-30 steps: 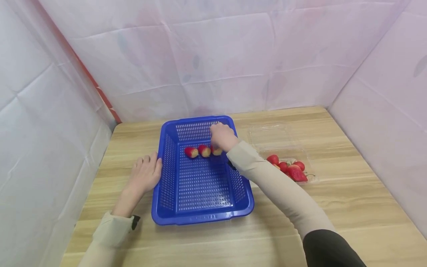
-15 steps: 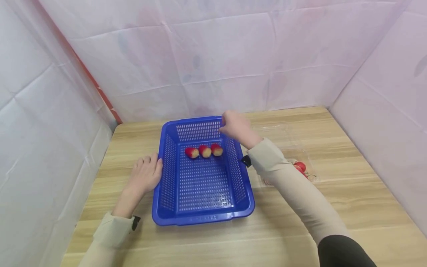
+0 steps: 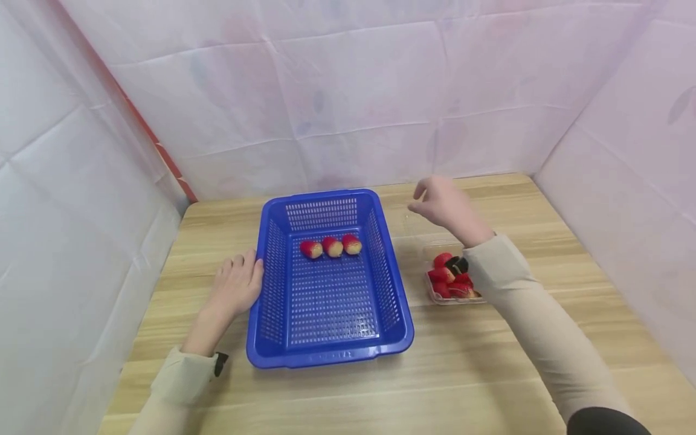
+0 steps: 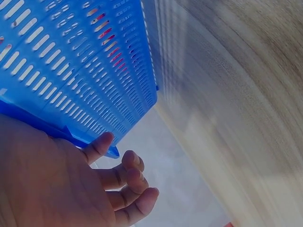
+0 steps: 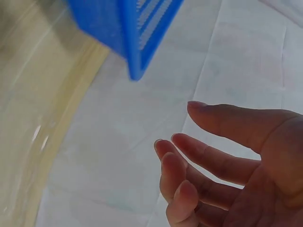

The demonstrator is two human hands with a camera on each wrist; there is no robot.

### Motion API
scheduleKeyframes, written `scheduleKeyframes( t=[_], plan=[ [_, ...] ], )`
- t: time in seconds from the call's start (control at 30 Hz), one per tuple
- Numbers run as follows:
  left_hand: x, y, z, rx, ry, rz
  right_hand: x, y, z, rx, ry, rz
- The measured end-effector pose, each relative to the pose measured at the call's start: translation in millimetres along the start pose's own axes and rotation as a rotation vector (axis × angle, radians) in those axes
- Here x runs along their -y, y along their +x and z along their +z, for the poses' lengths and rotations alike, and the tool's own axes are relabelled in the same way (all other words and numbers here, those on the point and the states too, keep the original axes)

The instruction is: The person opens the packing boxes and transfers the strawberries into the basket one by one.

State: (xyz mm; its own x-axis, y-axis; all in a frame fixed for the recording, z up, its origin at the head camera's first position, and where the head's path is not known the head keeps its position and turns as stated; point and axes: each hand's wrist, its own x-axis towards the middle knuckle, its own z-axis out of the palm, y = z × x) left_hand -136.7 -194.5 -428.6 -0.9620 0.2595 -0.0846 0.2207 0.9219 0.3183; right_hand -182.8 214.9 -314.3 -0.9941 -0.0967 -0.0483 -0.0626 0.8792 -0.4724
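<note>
Three red strawberries with pale yellow ends (image 3: pixel 333 246) lie in a row toward the back of a blue perforated plastic basket (image 3: pixel 329 357). My left hand (image 3: pixel 239 283) rests at the basket's left rim, thumb against it and the other fingers loosely bent. In the left wrist view, the thumb (image 4: pixel 100 145) touches the rim's underside. My right hand (image 3: pixel 444 204) hovers behind a clear plastic box (image 3: pixel 435 297), thumb and fingers apart and holding nothing. Several red fruits (image 3: pixel 443 275), strawberries among them, fill the box; my right sleeve hides part of it.
A wooden table (image 3: pixel 348 399) carries the basket and the box, with the box to the basket's right. Pale cloth walls (image 3: pixel 359 84) enclose the table at the back and both sides.
My right hand has let go of the third strawberry, lifted out of the basket and moved right over the clear box. The left hand has stayed at the rim.
</note>
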Motion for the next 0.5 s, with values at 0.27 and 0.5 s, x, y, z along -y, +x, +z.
scheduleKeyframes(
  t=[0.27,0.5],
  plan=[
    [-0.7,-0.6,-0.2,-0.006,-0.003,-0.006,-47,-23,-3.4,-0.040,-0.004,0.015],
    [-1.6,-1.0,-0.7,-0.002,-0.001,-0.011,-85,-44,6.3,-0.054,0.004,-0.044]
  ],
)
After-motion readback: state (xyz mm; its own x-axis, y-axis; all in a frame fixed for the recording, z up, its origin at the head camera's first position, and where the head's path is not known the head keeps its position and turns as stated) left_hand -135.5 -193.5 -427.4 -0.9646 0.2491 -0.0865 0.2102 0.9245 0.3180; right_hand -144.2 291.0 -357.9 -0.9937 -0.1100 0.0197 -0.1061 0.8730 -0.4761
